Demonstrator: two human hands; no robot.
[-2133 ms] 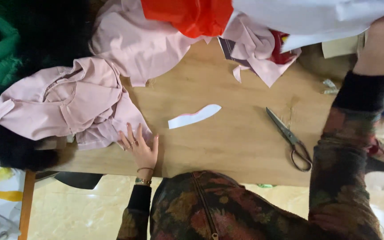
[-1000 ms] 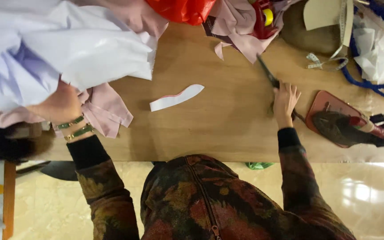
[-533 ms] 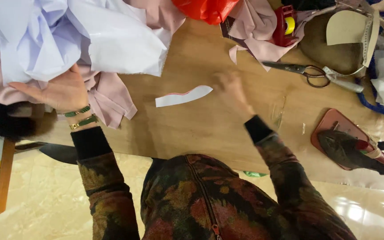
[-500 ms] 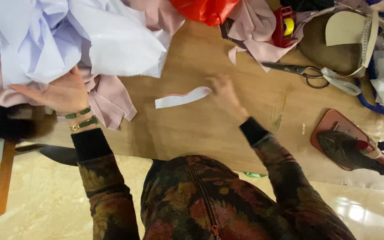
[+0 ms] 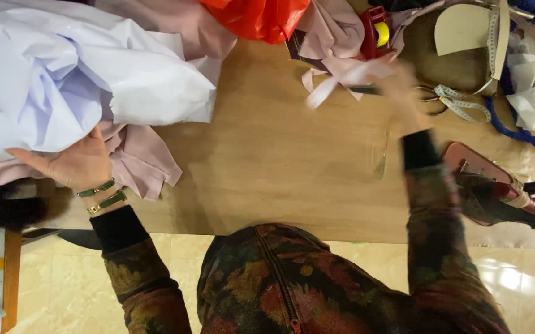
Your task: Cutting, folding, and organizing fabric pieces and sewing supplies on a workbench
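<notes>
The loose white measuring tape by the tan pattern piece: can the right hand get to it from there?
Probably yes. The right hand, motion-blurred, is raised over the wooden table just left of the white measuring tape, and nothing lies between them. Whether the hand holds the pale strip at its fingers is unclear.

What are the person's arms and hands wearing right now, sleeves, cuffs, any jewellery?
Both arms are in long sleeves of a dark fabric with a mottled floral print in red, orange and green, each ending in a plain black cuff. The left hand is bare, with two thin green and gold bracelets at the wrist. The right hand is motion-blurred; no jewellery can be made out on it.
</notes>
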